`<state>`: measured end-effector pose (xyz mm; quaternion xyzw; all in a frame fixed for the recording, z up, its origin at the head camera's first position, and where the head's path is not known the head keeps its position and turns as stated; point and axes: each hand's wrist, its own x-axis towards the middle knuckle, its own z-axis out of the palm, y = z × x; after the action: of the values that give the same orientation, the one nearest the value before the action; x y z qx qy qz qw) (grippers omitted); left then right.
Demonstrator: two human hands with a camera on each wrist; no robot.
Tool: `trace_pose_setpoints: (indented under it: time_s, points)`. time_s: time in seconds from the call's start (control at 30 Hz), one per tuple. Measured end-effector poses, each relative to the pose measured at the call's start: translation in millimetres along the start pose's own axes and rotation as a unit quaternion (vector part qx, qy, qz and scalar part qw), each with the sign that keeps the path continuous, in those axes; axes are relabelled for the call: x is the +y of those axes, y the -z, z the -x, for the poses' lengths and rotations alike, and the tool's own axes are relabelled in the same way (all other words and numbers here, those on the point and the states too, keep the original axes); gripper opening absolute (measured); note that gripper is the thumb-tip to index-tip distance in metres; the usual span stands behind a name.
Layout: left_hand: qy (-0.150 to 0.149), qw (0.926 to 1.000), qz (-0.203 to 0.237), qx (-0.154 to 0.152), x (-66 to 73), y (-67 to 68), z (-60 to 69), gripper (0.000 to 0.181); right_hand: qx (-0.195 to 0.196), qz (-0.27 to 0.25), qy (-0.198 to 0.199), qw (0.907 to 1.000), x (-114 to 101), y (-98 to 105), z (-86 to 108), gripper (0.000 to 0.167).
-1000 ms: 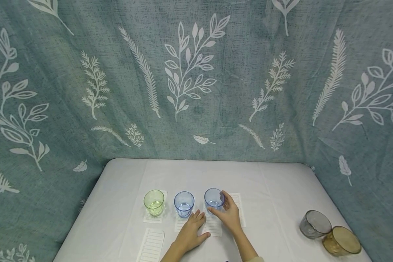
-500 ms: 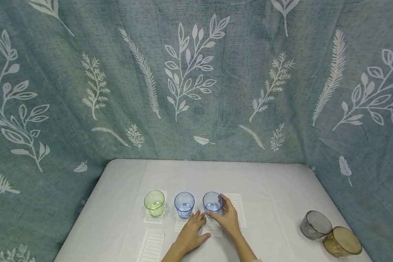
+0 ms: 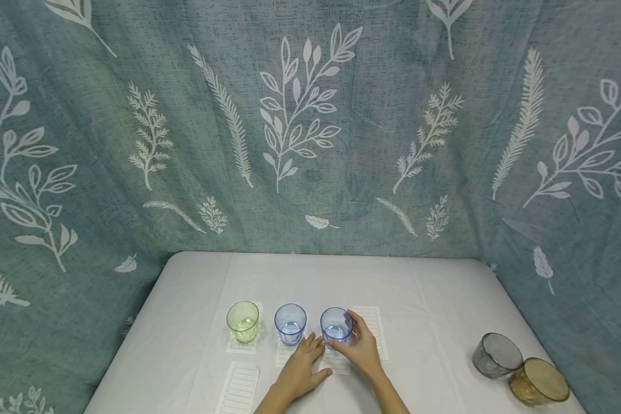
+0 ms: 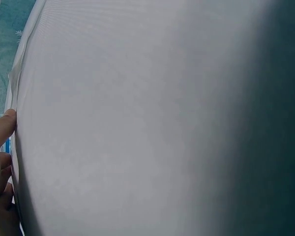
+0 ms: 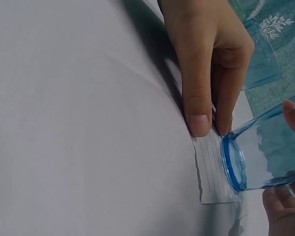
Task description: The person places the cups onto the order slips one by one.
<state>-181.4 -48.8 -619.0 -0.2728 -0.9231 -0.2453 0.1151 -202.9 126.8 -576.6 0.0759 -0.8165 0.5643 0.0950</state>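
Observation:
My right hand (image 3: 363, 347) grips a clear blue glass (image 3: 336, 325) by its sides, thumb toward me and fingers at the far right. The glass stands upright at the far end of a lined paper slip (image 5: 211, 169); whether its base fully touches the slip I cannot tell. Palm down, my left hand (image 3: 300, 363) rests on the table, its thumb and fingertips pressing at the slip's left side in the right wrist view. Beyond its fingertips stands a second blue glass (image 3: 291, 323) on another slip, and left of that a green glass (image 3: 244, 322) on a slip.
A grey glass (image 3: 497, 355) and an amber glass (image 3: 539, 382) stand side by side at the right of the white-covered table (image 3: 440, 322). One lined slip (image 3: 238, 388) lies front left, another slip (image 3: 375, 328) right of the held glass. A leaf-patterned curtain (image 3: 310, 201) surrounds the table.
My right hand has drawn the blue glass a short way toward me and slightly left, over the slip. The left hand has stayed in place.

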Motion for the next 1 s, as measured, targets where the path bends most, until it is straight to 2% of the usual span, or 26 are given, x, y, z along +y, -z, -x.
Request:
trace_pose_setpoints:
  time_s: [0.47, 0.77, 1.0]
  points:
    - [0.011, 0.9998, 0.005, -0.014, 2.3, 4.1, -1.7, 0.052, -0.041, -0.031, 0.012, 0.9986, -4, 6, 2.9, 0.084]
    - [0.014, 0.9997, 0.008, -0.019, 2.5, 4.3, -2.0, 0.053, -0.046, -0.034, 0.017, 0.9982, -3, 7, 2.9, 0.087]
    - [0.013, 0.9997, -0.001, -0.019, 1.5, 2.6, -1.9, 0.054, -0.033, -0.011, 0.007, 0.9994, -6, 22, 11.0, 0.087]
